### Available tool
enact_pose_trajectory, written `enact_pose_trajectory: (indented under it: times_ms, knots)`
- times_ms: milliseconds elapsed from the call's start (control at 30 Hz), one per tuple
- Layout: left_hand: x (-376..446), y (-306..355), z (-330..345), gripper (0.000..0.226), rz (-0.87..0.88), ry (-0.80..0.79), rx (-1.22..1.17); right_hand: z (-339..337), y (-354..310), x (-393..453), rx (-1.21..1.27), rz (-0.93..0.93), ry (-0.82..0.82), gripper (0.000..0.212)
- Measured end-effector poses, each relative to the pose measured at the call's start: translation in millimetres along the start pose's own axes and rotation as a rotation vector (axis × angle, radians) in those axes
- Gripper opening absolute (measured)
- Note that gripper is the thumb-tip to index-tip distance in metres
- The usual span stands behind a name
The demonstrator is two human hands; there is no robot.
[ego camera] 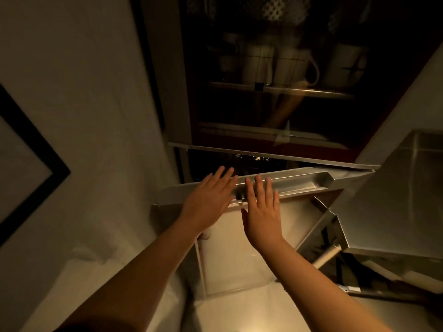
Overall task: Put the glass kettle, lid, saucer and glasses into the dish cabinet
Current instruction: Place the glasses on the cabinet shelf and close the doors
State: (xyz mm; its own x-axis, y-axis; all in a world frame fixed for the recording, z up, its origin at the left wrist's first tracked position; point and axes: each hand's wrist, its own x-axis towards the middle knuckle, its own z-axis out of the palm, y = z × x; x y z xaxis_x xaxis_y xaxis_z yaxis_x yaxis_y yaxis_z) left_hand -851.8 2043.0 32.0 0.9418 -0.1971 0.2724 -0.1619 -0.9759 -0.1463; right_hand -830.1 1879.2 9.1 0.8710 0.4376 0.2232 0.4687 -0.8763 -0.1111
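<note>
Mugs (275, 63) sit behind glass above left hand (211, 200), right hand (262, 216).

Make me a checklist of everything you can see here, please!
Surface: steel counter, dimly lit.
Job's things: dish cabinet with glass front; white mugs on its shelf. Kettle, lid, saucer, glasses: nothing seen.
Clutter: a pale handle sticks out under the metal hood on the right.
Hands: left hand and right hand both flat, fingers straight, at a tilted metal flap below the cabinet; neither holds anything.
Cables: nothing seen.
Surroundings: white wall, dark picture frame on the left.
</note>
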Motion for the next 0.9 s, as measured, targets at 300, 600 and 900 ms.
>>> enact_pose_trajectory:
  times_ms: [300, 600, 900]
  knots:
    - [9, -15, 40, 0.069, -0.150, 0.025, 0.113, 23, 14, 35, -0.112, -0.078, -0.058, 0.090]
    - [41, -28, 82, 0.080, -0.202, -0.051, 0.080, 34, 33, 75, -0.230, -0.110, -0.120, 0.089]
    - [43, -18, 72, 0.085, -0.235, -0.150, 0.067, 30, 32, 74, -0.213, -0.139, -0.096, 0.094]
